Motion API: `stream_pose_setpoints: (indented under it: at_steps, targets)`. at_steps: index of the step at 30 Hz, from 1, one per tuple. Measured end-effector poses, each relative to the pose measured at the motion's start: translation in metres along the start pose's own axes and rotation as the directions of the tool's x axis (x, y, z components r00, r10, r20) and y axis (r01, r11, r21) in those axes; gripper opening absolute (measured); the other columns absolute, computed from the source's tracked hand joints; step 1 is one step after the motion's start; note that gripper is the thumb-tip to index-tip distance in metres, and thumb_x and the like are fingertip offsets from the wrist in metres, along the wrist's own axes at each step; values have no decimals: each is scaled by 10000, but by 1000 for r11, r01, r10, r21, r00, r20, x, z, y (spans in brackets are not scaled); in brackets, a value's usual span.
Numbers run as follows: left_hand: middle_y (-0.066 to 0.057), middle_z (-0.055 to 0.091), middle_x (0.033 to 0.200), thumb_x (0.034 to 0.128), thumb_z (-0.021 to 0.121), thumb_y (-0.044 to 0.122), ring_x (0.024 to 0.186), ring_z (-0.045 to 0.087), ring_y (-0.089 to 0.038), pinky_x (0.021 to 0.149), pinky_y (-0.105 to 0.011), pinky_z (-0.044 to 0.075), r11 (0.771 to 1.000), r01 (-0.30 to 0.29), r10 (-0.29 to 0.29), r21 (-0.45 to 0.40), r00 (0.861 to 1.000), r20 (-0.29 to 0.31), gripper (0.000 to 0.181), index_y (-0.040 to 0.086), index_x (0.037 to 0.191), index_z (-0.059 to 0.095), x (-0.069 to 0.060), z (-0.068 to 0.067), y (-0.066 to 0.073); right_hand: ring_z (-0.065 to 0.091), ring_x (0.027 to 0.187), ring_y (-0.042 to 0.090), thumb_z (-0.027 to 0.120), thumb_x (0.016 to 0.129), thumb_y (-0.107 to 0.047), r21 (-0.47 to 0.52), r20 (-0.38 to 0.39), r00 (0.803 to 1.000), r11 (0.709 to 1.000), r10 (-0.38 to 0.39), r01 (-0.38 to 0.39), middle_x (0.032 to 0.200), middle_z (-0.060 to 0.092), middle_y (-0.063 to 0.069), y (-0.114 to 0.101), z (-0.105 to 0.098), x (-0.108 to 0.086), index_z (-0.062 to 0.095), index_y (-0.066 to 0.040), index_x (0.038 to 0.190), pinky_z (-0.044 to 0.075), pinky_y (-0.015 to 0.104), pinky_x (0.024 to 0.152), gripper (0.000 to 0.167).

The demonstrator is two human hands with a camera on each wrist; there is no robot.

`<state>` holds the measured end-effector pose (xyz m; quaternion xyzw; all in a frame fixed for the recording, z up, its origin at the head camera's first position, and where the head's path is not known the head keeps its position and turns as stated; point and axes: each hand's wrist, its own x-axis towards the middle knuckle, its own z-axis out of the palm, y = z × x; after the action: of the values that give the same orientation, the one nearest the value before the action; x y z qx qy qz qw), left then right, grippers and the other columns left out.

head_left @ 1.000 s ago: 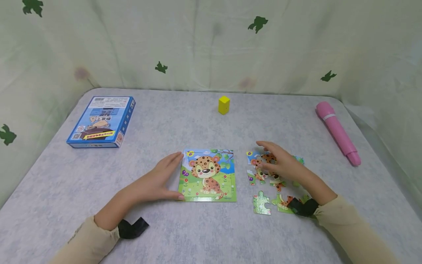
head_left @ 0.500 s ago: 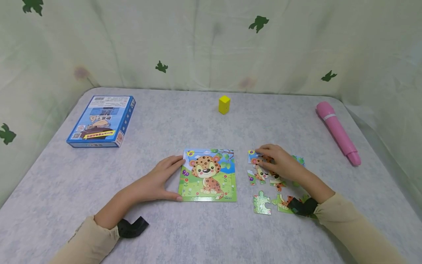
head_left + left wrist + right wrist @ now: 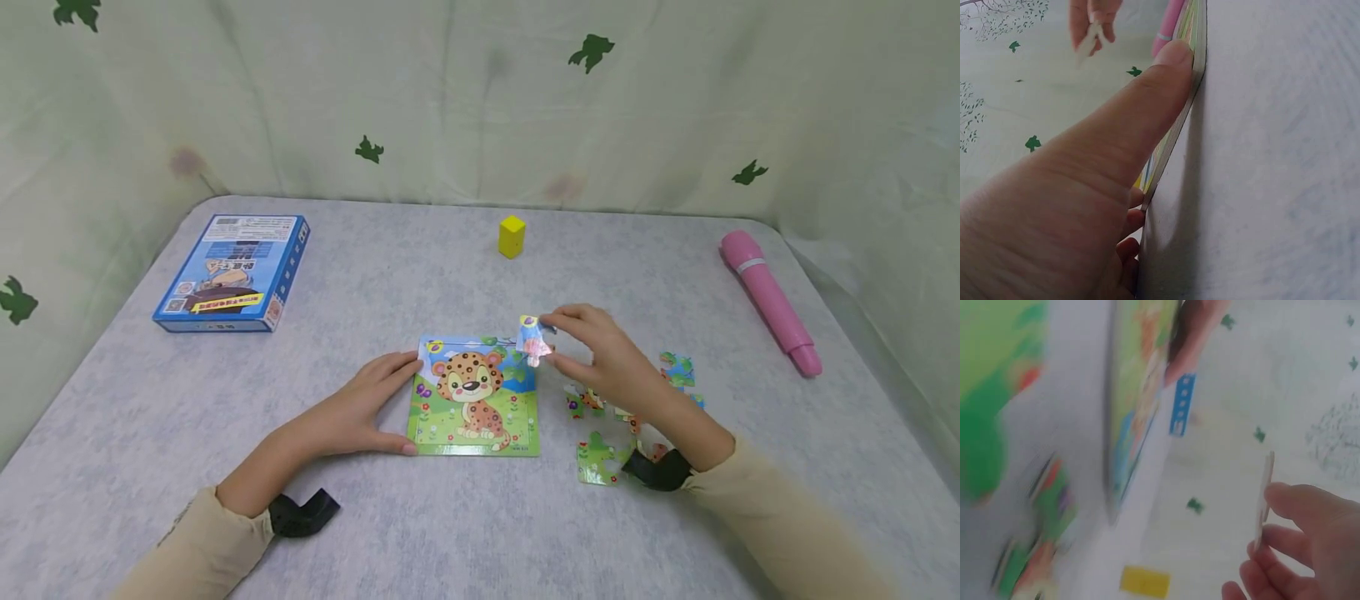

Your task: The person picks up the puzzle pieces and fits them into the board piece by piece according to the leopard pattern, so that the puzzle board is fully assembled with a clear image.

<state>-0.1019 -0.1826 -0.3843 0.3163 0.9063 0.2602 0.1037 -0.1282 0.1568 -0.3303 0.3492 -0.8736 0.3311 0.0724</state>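
In the head view, a square leopard-cub picture board (image 3: 480, 400) lies flat on the table. My left hand (image 3: 360, 408) rests at its left side, fingertips by the upper corner and thumb at the lower one. The left wrist view has the thumb (image 3: 1172, 59) against the board's edge. Above the board's upper right corner, my right hand (image 3: 611, 358) pinches a jigsaw piece (image 3: 531, 340) between thumb and fingers. That piece appears edge-on in the right wrist view, off the table. Loose jigsaw pieces (image 3: 596, 458) lie right of the board, some hidden under the right forearm.
A blue box (image 3: 225, 271) lies at the back left. Near the table's far edge stands a yellow block (image 3: 512, 237). On the right lies a pink stick-shaped object (image 3: 772, 300) with a rounded head. Pale cloth with green leaf shapes hangs behind the table.
My right hand has picked up the jigsaw piece from the upper left of the loose pieces and carried it left, to above the board's corner. The left hand has stayed in place.
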Motion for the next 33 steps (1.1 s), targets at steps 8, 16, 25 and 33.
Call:
stream_pose_setpoints:
  at_steps: [8, 16, 25, 33]
  targets:
    - [-75, 154, 1463, 683, 634, 630, 1326, 100, -263, 1026, -471, 183, 1000, -1, 1, 4, 1000, 0, 1031, 54, 1427, 211, 0, -1, 0, 420, 1100, 231, 646, 839, -168, 51, 36, 999, 999, -21, 19, 1184, 485, 95, -25, 38, 32, 545, -27, 1217, 402, 362, 879, 416]
    - [-77, 172, 1458, 732, 623, 586, 1322, 118, -267, 1030, -462, 177, 1000, -12, 12, 4, 1000, -9, 958, 57, 1424, 225, 0, -1, -1, 459, 1043, 196, 618, 860, -199, 10, 191, 981, 999, 42, -44, 1149, 509, 86, -25, 74, 45, 559, -42, 1201, 408, 311, 849, 381]
    - [-97, 227, 1433, 702, 646, 595, 1304, 172, -274, 1025, -452, 199, 1000, 2, -1, 14, 1000, -9, 967, 43, 1403, 269, 2, -4, 1, 447, 1063, 195, 616, 861, -256, -71, 286, 954, 995, 89, -72, 1170, 513, 58, -14, 89, 50, 544, -89, 1238, 360, 330, 899, 419]
    - [-117, 258, 1413, 658, 646, 643, 1278, 227, -287, 1013, -451, 233, 996, 30, -32, 87, 999, 14, 1026, 63, 1412, 262, 7, -10, 4, 439, 1017, 179, 634, 842, -282, -59, 244, 966, 995, 90, -78, 1163, 489, 43, -7, 98, 56, 573, -136, 1213, 350, 342, 840, 403]
